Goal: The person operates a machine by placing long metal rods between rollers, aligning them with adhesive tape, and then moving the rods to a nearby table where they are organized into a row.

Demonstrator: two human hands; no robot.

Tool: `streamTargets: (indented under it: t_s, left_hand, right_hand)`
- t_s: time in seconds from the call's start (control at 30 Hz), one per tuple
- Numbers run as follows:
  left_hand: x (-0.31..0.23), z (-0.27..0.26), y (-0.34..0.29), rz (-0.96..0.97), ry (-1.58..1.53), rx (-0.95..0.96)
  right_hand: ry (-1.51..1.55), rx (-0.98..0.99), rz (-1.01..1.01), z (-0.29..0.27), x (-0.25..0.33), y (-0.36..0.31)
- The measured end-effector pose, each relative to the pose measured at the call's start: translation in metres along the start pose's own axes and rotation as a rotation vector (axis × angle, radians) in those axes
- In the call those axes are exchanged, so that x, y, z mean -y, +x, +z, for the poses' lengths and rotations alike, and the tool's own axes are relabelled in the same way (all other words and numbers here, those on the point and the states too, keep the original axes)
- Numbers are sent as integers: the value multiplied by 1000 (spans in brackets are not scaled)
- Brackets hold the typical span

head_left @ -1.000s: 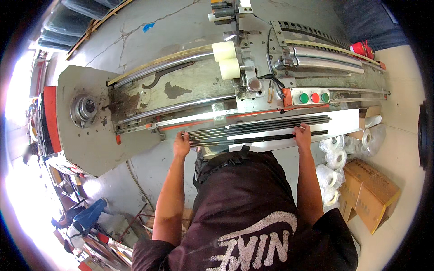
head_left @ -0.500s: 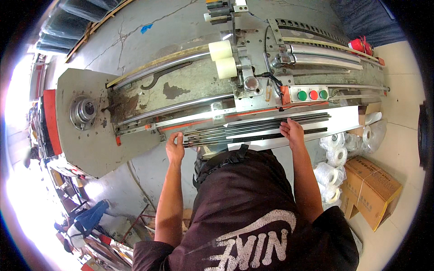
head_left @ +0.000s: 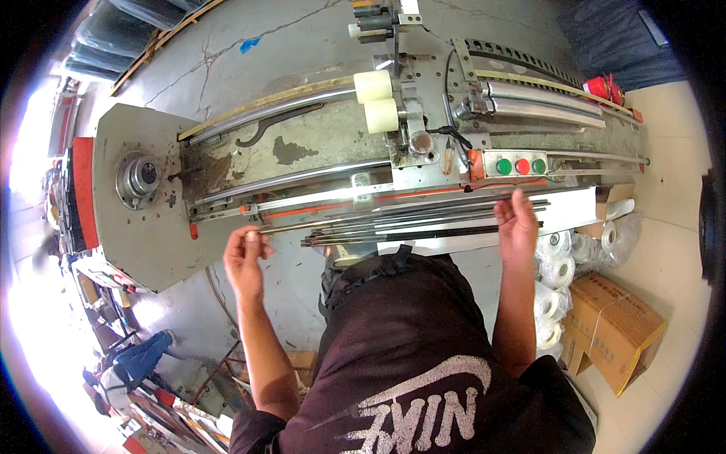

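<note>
Background plastic wrapping (head_left: 628, 229) encloses white rolls (head_left: 550, 267); left fingers (head_left: 252, 239) pinch a rod (head_left: 291, 226), grip of right fingers (head_left: 517, 203) unclear.

The bare left hand (head_left: 248, 259) pinches with thumb and fingertips drawn together, its bare left forearm (head_left: 263, 340) slanting outward to the left. Well apart and reaching slightly farther forward, the bare right hand (head_left: 518, 227) points its fingers away from the torso, its bare right forearm (head_left: 518, 310) nearly straight ahead.
</note>
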State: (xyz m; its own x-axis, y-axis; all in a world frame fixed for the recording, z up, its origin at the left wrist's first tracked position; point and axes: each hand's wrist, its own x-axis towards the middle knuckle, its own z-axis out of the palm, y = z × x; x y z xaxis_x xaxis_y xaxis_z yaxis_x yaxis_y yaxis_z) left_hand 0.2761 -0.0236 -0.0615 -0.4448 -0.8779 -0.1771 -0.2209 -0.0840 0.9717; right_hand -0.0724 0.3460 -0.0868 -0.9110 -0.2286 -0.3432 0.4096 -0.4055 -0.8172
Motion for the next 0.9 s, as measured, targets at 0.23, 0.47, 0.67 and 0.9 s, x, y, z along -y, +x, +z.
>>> streamTargets:
  t_s: [0.23,0.47,0.67,0.9]
  left_hand:
    - [-72,-29,-3,235,-183,-96]
    - [-99,-59,-20,394,-229,-112]
    - [-108,-70,-31,449,-229,-164]
    - [-109,-72,-33,477,-236,-132]
  right_hand:
    - [109,300,-249,69,81,-23]
    - [180,413,-180,74,88,-33]
    - [186,540,-186,73,88,-35]
    - [165,473,-200,78,96,-46]
